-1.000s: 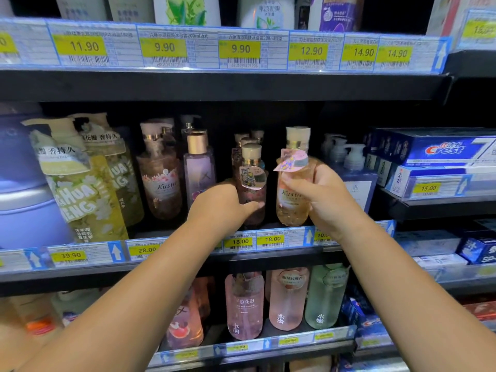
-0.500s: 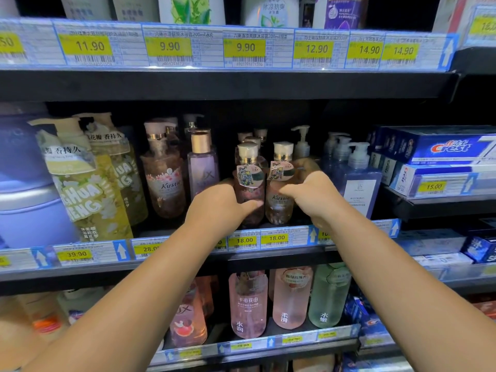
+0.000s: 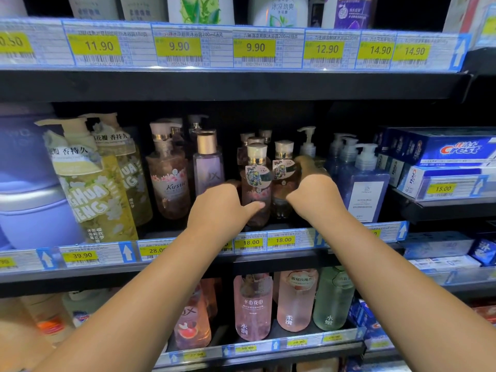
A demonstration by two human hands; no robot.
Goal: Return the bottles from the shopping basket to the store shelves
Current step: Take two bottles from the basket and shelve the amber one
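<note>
- The right hand [image 3: 312, 196] is wrapped around the amber bottle [image 3: 285, 183], fingers reaching behind its shoulder; the bottle stands on the middle shelf [image 3: 268, 260], just behind the 18.00 price tag [image 3: 283, 240].
- The left hand [image 3: 220, 208] is closed on the pink bottle [image 3: 255, 189] beside it, thumb across the lower front. The two bottles seem to touch at the shoulders.
- Risk: if the right hand pushes further in, the amber bottle can knock the row of similar caps behind it, or the white pump bottle [image 3: 308, 142] just behind it, and one may tip over.
- Risk: if either hand opens too quickly or pulls out sideways, it may drag its bottle toward the shelf edge. I cannot tell if the amber bottle's base sits fully flat, because the hand hides it.
- Risk: the blue pump bottle [image 3: 366, 181] is near the right wrist and can be bumped.
- The amber bottle is clear with brownish liquid, a cream cap with gold ring, and a paper hang tag at the neck; it is upright. The pink bottle looks the same, with rosy liquid.
</note>
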